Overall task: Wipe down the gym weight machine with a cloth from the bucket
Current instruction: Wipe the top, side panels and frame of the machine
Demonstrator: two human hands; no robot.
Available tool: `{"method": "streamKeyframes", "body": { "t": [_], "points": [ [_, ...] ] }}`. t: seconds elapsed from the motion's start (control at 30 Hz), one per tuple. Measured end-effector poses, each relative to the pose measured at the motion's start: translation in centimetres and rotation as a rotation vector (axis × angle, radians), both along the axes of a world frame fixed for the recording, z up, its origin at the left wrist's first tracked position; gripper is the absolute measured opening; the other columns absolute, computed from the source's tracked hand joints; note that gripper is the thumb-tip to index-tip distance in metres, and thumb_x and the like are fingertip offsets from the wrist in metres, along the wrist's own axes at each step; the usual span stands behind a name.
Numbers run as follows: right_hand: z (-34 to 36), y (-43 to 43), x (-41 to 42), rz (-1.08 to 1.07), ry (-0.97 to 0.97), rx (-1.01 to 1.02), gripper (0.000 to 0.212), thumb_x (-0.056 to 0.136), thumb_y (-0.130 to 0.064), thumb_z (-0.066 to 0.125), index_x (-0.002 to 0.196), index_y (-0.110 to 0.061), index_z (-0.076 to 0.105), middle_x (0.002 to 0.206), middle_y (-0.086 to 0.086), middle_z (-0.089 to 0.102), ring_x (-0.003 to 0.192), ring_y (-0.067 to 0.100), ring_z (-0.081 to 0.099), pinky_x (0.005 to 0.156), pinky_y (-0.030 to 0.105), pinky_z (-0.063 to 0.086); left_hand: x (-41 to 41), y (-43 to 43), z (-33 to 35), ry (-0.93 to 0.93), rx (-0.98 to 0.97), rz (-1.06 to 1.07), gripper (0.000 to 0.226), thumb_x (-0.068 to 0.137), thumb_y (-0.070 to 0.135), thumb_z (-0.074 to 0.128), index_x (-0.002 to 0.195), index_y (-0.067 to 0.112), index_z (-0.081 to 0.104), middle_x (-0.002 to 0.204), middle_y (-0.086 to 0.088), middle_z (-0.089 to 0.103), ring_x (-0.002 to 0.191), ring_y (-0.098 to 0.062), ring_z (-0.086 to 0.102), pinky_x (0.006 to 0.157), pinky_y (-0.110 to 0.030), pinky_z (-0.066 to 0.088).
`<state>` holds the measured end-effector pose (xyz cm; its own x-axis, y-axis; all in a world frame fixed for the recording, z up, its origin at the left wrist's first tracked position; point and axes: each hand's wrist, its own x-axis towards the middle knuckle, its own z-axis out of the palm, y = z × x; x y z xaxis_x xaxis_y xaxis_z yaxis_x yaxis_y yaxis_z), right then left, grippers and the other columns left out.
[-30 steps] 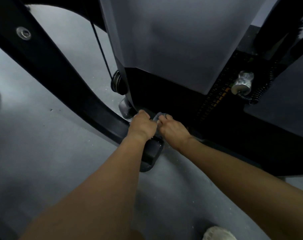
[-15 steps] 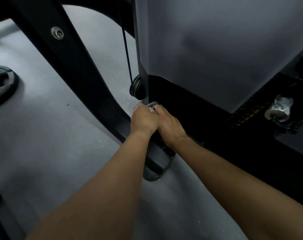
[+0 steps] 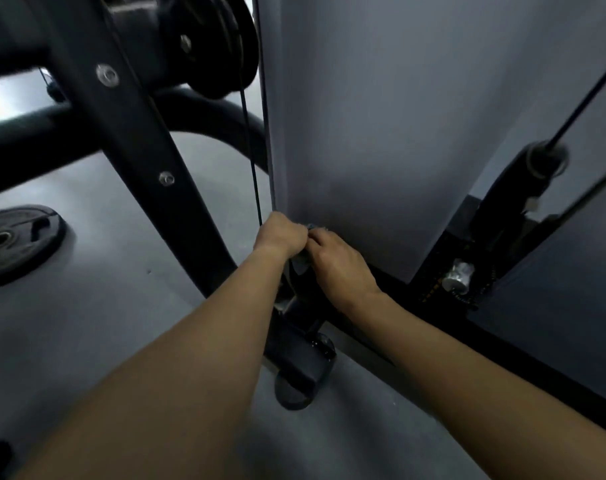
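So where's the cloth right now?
The cloth sits mid-frame in the head view, bunched between the left hand and right hand, at the grey panel's bottom-left corner.

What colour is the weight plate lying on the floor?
The plate is black, with a metal-rimmed centre hole. It shows best at the left of the head view.

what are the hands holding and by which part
A bunched grey cloth, gripped between both: left hand on its left end, right hand on its right end; most is hidden.
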<state>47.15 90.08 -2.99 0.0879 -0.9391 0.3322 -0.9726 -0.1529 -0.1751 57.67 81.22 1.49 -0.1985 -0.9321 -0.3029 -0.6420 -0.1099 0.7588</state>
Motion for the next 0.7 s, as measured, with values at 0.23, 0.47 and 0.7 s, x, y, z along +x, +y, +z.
{"method": "streamKeyframes", "body": {
  "t": [0.23,0.47,0.7],
  "points": [
    [11.6,0.9,-0.1,-0.004,0.191,-0.143,0.045,0.089,-0.012,0.070,0.133,-0.007,0.061,0.134,0.012,0.054,0.110,0.032,0.054,0.076,0.043,0.056,2.1,0.7,10.6,-0.099,-0.245,-0.222,0.031,0.090,0.023,0.055,0.113,0.005,0.065,0.113,-0.021,0.067,0.097,-0.036,0.062,0.079,-0.036,0.049],
    [21.4,1.3,0.3,-0.102,0.413,-0.330,0.051,0.068,0.005,0.079,0.118,0.000,0.071,0.129,0.018,0.062,0.106,0.037,0.060,0.068,0.038,0.055,4.5,2.7,17.8,0.164,-0.523,-0.226,0.020,0.102,0.023,0.052,0.120,0.017,0.058,0.112,-0.004,0.063,0.100,-0.022,0.061,0.085,-0.035,0.050],
    [25.4,1.9,-0.6,-0.150,0.556,-0.347,0.041,0.081,-0.003,0.073,0.122,0.000,0.070,0.143,0.017,0.057,0.134,0.038,0.048,0.109,0.047,0.045,6.0,2.9,19.1,0.247,-0.547,-0.200,0.023,0.103,0.021,0.050,0.124,0.015,0.056,0.124,-0.007,0.060,0.110,-0.025,0.060,0.098,-0.042,0.053]
  ]
}}
